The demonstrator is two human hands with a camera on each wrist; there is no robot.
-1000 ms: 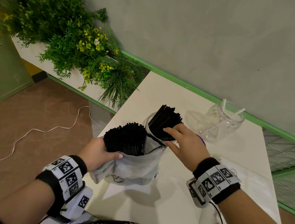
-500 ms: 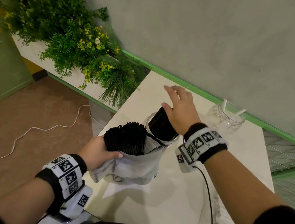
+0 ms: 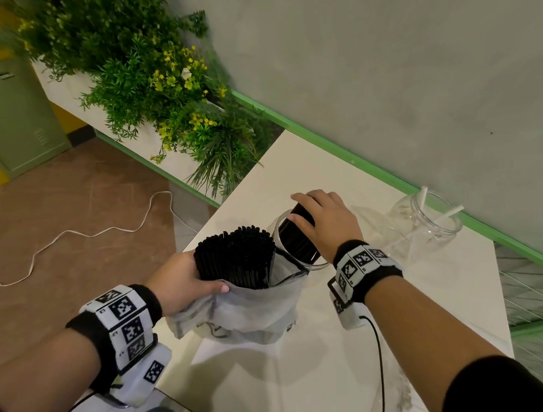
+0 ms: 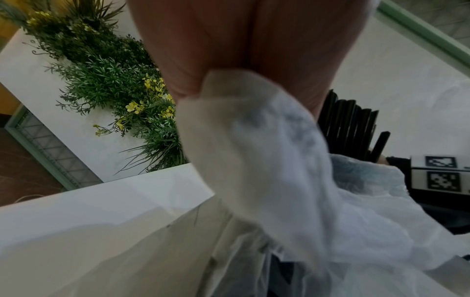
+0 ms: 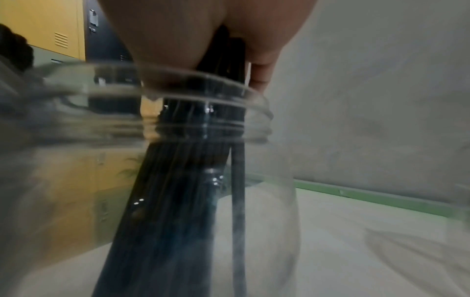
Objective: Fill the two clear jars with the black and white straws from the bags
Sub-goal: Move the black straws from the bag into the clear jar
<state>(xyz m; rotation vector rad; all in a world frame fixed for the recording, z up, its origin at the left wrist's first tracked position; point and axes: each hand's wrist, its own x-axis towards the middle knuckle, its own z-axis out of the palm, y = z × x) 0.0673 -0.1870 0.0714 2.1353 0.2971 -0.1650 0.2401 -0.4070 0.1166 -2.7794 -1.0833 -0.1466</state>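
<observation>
Head view: the left hand grips a soft, wrinkled white bag at its mouth, thumb curled over the cloth edge. A dense round bundle of black straws stands out of the bag, thin matte tubes with open ends up. Just behind it, a clear round jar stands on the smooth pale desk. The right hand lies over the top of a second bunch of black straws that leans inside this jar, its fingers bent down around the straw ends. Far right, a second clear jar holds two white straws. Leafy green plants with small yellow flowers stand far left.

Left wrist view: blurred palm and crumpled, gauzy bag cloth held in it; glossy black straws show to the right. How the fingers lie I cannot tell here.

Right wrist view: the ribbed, threaded jar rim is close; black straws run down through it as a tight glossy column, one stray tube apart on the right. The palm sits on their tops, one finger hanging beside them.
</observation>
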